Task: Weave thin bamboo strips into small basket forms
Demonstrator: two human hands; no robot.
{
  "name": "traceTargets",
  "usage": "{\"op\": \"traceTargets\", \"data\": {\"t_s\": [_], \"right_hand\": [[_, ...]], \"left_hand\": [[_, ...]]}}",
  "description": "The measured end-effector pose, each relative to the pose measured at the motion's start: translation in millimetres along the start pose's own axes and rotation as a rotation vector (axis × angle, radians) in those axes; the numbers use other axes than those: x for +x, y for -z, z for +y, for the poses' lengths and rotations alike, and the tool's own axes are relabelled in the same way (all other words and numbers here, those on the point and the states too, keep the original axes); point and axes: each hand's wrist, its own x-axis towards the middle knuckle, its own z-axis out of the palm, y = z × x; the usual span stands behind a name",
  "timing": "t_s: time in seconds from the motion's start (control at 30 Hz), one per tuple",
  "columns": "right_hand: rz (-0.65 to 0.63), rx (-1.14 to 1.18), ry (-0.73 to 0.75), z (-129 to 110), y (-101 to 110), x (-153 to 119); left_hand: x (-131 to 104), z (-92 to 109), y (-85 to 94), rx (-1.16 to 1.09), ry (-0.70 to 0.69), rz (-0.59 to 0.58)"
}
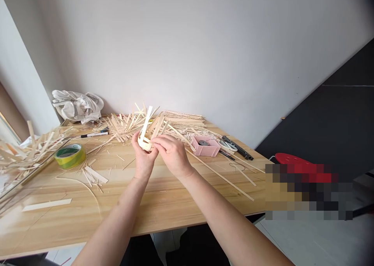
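Above the middle of the wooden table, my left hand [144, 159] is closed around the lower part of a small woven piece [144, 143] of pale flat strips. Several of its strips stick up and outward; one wide strip rises brightly lit. My right hand [173, 153] is beside it on the right, thumb and fingers pinched together at the piece's right edge, on a strip end. The two hands nearly touch below the piece. Loose pale strips [122, 125] lie in a heap behind the hands.
On the wooden table [175, 215] are a roll of green-yellow tape [70, 162], a marker [95, 134], a pink crate [206, 152], white-handled scissors [228, 145] and a black tool [238, 148]. A crumpled white cloth [77, 105] sits by the wall. A red stool [292, 159] stands right.
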Motion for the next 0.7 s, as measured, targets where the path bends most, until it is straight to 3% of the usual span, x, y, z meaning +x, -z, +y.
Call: {"op": "traceTargets", "data": {"t_s": [0.4,0.57,0.7], "right_hand": [[-0.074,0.013,0.038,1,1,2],[0.091,0.087,0.015,0,9,1],[0.183,0.123,-0.094,8,16,-3]], "left_hand": [[0,-4,0.8,-0.067,0.1,0.0],[-1,8,-1.6,-0.373,0.261,-0.023],[1,18,-1.8,-0.569,0.372,-0.016]]}}
